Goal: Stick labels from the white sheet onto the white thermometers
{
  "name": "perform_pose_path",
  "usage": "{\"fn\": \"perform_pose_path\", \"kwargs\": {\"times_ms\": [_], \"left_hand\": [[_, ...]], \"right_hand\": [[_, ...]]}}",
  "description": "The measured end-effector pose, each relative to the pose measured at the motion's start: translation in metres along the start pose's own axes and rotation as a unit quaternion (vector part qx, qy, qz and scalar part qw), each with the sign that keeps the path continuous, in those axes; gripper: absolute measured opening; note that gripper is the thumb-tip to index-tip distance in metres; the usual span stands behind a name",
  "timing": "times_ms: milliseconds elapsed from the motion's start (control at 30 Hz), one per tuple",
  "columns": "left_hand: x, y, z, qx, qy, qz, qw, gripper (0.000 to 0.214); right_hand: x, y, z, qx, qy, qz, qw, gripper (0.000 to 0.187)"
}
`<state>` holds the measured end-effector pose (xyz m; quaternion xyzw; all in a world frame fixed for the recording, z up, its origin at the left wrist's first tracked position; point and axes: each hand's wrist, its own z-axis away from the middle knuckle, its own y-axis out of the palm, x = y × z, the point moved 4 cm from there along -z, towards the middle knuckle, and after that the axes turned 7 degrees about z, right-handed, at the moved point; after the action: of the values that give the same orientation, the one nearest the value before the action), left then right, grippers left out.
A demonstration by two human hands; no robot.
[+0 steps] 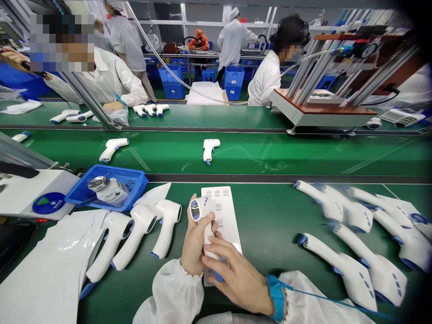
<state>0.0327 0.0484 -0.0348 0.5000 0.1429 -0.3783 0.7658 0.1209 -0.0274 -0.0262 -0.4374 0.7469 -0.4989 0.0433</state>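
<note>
My left hand (194, 240) is wrapped round the handle of a white thermometer gun (200, 209), held upright with its blue-rimmed display end up. My right hand (232, 270) lies over the lower part of the same handle, fingers pressed on it; a blue strap (276, 297) circles that wrist. Under both hands a white printed sheet (224, 211) lies on the green mat (266, 216). Three white thermometer guns (141, 229) lie in a row just left of my hands. Several more, with blue trim (354, 270), lie to the right.
A blue tray (135, 189) with a metal-capped bottle (108, 189) sits at the left beside white bags (47, 270). Two thermometer guns (209, 148) lie on the conveyor belt. A test fixture (320, 112) stands beyond it. People in white coats (111, 76) work across the line.
</note>
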Motion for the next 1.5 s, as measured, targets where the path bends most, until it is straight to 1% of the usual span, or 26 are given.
{"fn": "perform_pose_path", "kwargs": {"times_ms": [100,167,233,300,333,400,433,500,633,767,867,967,1067,1133,1167,1200,1233,1267,1300,1400,1433,1500], "left_hand": [[0.003,-0.014,-0.003,-0.012,0.048,-0.105,0.993,0.081],[0.01,-0.02,-0.006,-0.016,0.065,-0.147,0.987,0.077],[0.016,-0.021,-0.009,-0.005,0.073,-0.174,0.982,0.072],[0.019,-0.02,-0.011,0.009,0.075,-0.191,0.979,0.069],[0.018,-0.019,-0.013,0.015,0.071,-0.196,0.978,0.069],[0.017,-0.017,-0.017,0.02,0.06,-0.202,0.977,0.068],[0.016,-0.017,-0.02,0.02,0.057,-0.202,0.977,0.068],[0.014,-0.017,-0.025,0.021,0.056,-0.2,0.978,0.069],[0.013,-0.016,-0.031,0.025,0.064,-0.202,0.977,0.073],[0.011,-0.012,-0.03,0.019,0.066,-0.203,0.977,0.08],[0.01,-0.011,-0.03,0.015,0.057,-0.188,0.98,0.084],[0.01,-0.012,-0.03,0.019,0.049,-0.184,0.982,0.085],[0.011,-0.014,-0.03,0.015,0.049,-0.19,0.98,0.081],[0.01,-0.015,-0.03,0.019,0.065,-0.195,0.978,0.076],[0.01,-0.015,-0.03,0.025,0.081,-0.199,0.976,0.072],[0.009,-0.015,-0.03,0.032,0.101,-0.203,0.973,0.069],[0.008,-0.015,-0.03,0.038,0.12,-0.208,0.97,0.066],[0.008,-0.015,-0.03,0.044,0.133,-0.213,0.967,0.064],[0.008,-0.015,-0.031,0.049,0.139,-0.216,0.965,0.063],[0.01,-0.015,-0.032,0.053,0.126,-0.216,0.967,0.067],[0.01,-0.015,-0.032,0.05,0.121,-0.213,0.968,0.068],[0.009,-0.015,-0.032,0.044,0.118,-0.209,0.97,0.069]], "right_hand": [[0.002,-0.002,0.011,0.052,0.005,-0.067,0.996,0.036],[-0.012,-0.005,0.011,0.048,0.027,-0.089,0.995,0.031],[-0.041,-0.006,0.005,0.019,0.096,-0.073,0.993,0.024],[-0.08,-0.002,-0.006,0.0,0.192,-0.035,0.981,0.02],[-0.099,0.002,-0.012,0.001,0.227,-0.019,0.974,0.019],[-0.129,0.01,-0.025,0.012,0.266,-0.002,0.964,0.016],[-0.139,0.014,-0.03,0.019,0.276,-0.001,0.961,0.016],[-0.15,0.021,-0.036,0.028,0.285,-0.007,0.958,0.012],[-0.152,0.026,-0.039,0.017,0.294,-0.04,0.955,0.011],[-0.154,0.027,-0.039,0.002,0.302,-0.086,0.949,0.01],[-0.158,0.027,-0.044,0.01,0.308,-0.096,0.947,0.009],[-0.154,0.023,-0.048,0.036,0.309,-0.07,0.948,0.008],[-0.136,0.008,-0.051,0.078,0.261,-0.045,0.961,0.01],[-0.118,-0.005,-0.05,0.139,0.221,-0.097,0.96,0.015],[-0.108,-0.01,-0.049,0.181,0.205,-0.149,0.95,0.017],[-0.099,-0.015,-0.049,0.22,0.195,-0.205,0.934,0.018],[-0.092,-0.019,-0.049,0.248,0.188,-0.252,0.917,0.018],[-0.087,-0.023,-0.051,0.254,0.184,-0.276,0.908,0.016],[-0.085,-0.027,-0.055,0.238,0.184,-0.272,0.914,0.015],[-0.092,-0.032,-0.072,0.123,0.196,-0.172,0.957,0.011],[-0.096,-0.031,-0.077,0.094,0.203,-0.151,0.963,0.01],[-0.102,-0.027,-0.086,0.076,0.221,-0.155,0.96,0.01]]}}
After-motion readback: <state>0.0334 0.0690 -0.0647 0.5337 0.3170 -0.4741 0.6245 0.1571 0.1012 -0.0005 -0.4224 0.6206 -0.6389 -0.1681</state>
